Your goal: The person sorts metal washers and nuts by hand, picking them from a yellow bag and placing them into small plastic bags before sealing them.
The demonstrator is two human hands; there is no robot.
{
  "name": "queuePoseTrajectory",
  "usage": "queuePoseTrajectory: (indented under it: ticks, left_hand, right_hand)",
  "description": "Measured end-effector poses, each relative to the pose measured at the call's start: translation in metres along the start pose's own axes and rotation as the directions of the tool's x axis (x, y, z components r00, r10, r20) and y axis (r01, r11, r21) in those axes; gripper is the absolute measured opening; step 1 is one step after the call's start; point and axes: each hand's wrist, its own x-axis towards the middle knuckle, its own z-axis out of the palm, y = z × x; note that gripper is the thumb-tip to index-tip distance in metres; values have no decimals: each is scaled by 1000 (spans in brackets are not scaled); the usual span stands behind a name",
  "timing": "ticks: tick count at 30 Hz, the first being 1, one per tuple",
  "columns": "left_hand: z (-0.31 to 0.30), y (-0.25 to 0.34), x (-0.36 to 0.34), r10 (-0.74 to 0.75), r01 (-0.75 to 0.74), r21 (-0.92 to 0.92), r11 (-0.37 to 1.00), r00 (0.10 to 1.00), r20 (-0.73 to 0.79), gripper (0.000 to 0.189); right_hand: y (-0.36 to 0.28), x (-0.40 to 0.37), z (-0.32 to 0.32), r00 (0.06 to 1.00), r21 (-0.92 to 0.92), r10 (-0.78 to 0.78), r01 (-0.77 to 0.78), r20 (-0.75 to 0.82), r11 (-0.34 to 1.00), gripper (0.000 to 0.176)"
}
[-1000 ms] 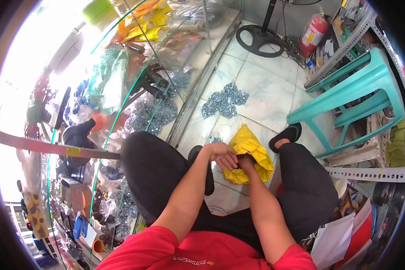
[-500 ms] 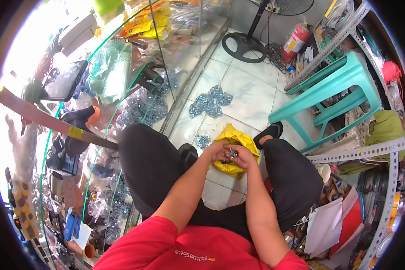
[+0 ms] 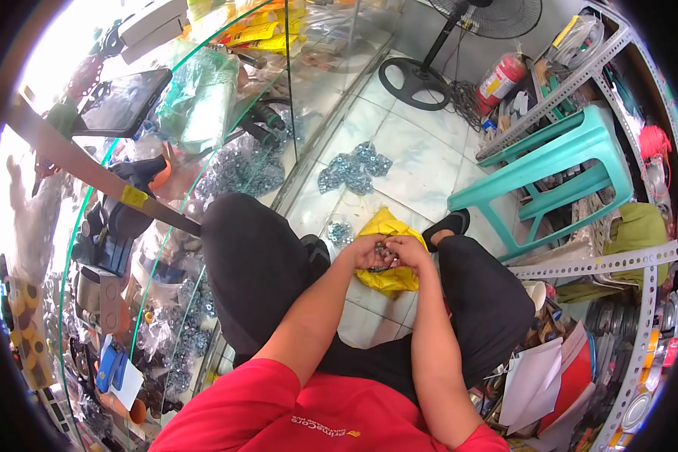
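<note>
Both hands meet over a crumpled yellow plastic bag (image 3: pixel 394 282) on the floor between my feet. My left hand (image 3: pixel 368 251) is cupped around several small metal pieces (image 3: pixel 384 257), which look like nuts. Against them, my right hand (image 3: pixel 409 251) has its fingers curled in; the exact grip is too small to make out. Just left of the bag lies a small clear packet of metal nuts (image 3: pixel 340 233). Farther forward on the tiles is a cluster of similar packets (image 3: pixel 355 167).
A glass display case (image 3: pixel 290 90) full of packaged goods stands on the left. To the right are a turquoise plastic stool (image 3: pixel 550 181) and a metal shelf rack (image 3: pixel 595 260). Ahead stand a fan base (image 3: pixel 414 84) and a red fire extinguisher (image 3: pixel 501 79).
My right hand has moved in closer to the left, its fingers now curled over the metal pieces. The view has shifted slightly; the bag and packets stay in place.
</note>
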Motion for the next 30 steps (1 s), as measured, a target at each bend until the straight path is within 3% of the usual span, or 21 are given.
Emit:
queuePoseTrajectory:
  ticks: [8,11,17,20,23,26,29,30]
  left_hand:
    - [25,2,-17,37,-37,7,999,997,-61,20]
    - [1,-2,-2,44,-44,15,999,999,17,20]
    - [22,3,-18,43,-40,57,998,998,-42,25]
    - [29,3,-23,74,-70,73,995,996,-55,24]
    - [32,6,-25,24,-18,75,997,996,-81,23]
    - [-13,12,4,-71,78,79,994,994,-84,26]
    - [1,59,-24,85,181,544,819,900,-427,24]
    - [-10,73,-23,177,167,576,800,852,-493,23]
  right_hand:
    - [-3,-3,0,998,65,-35,32,55,997,25]
    - [-7,-6,-2,999,154,-53,52,5,987,23]
    - [2,1,-4,987,515,-146,89,73,853,20]
    - [-3,-6,3,981,593,-189,133,34,794,20]
    - [5,3,-5,967,649,-251,211,-32,731,18]
    - [20,11,-19,968,628,-233,238,-92,741,16]
    - [30,8,-22,995,470,-87,96,-41,877,14]
    - [34,8,-21,998,388,-56,64,-34,919,14]
